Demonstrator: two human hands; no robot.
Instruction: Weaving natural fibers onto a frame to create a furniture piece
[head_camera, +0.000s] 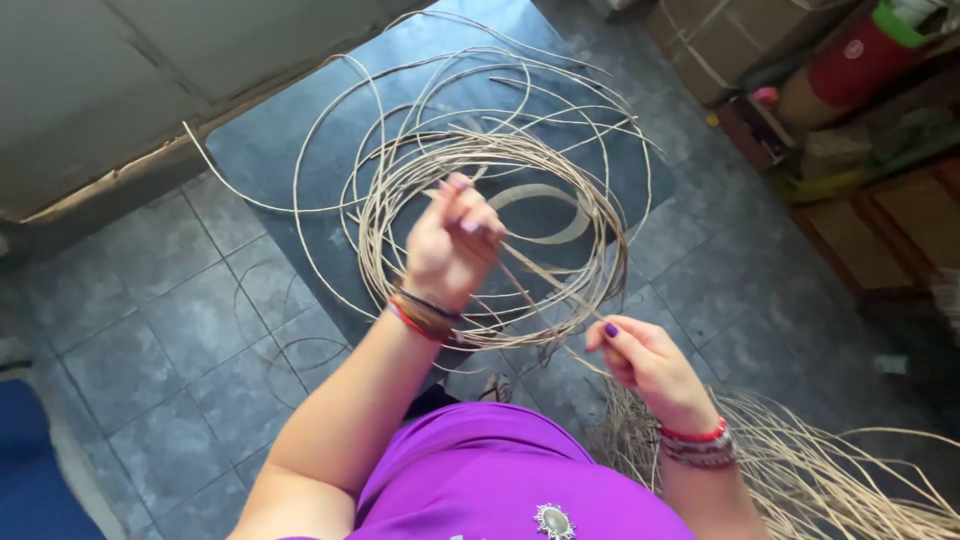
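A big loose coil of pale cane strands (480, 160) hangs in front of me over a dark mat (280, 150). My left hand (452, 240), bangles at the wrist, is raised and pinches strands at the coil's lower middle. A little lower and to the right, my right hand (645, 365) pinches one thin strand (545, 290) that runs up toward my left hand. A pile of loose cane strands (800, 470) lies on the floor beside my right wrist.
Grey floor tiles (150, 330) surround the mat. A pale wall panel (100, 90) is at the upper left. Cardboard boxes (720, 40), a red container (860, 55) and wooden shelving (880, 220) stand at the upper right. A blue object (30, 460) sits at the lower left.
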